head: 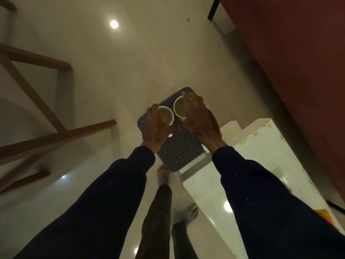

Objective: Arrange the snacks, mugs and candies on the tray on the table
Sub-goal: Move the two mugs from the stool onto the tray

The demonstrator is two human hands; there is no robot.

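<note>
A dark textured tray [179, 150] juts out past the corner of a white glossy table [261, 156]. My left hand [155, 128] grips a white mug [166, 114] over the tray's left part. My right hand [199, 116] grips a second white mug [180, 107] from above, over the tray's far end. The two mugs are side by side, almost touching. Whether they rest on the tray or hang just above it I cannot tell. Both arms are in dark sleeves.
An orange packet [324, 215] lies at the table's right edge. A dark red sofa or cabinet [298, 62] fills the right side. Wooden stair rails [37, 113] stand to the left. My legs and bare feet [188, 214] are on the pale tiled floor.
</note>
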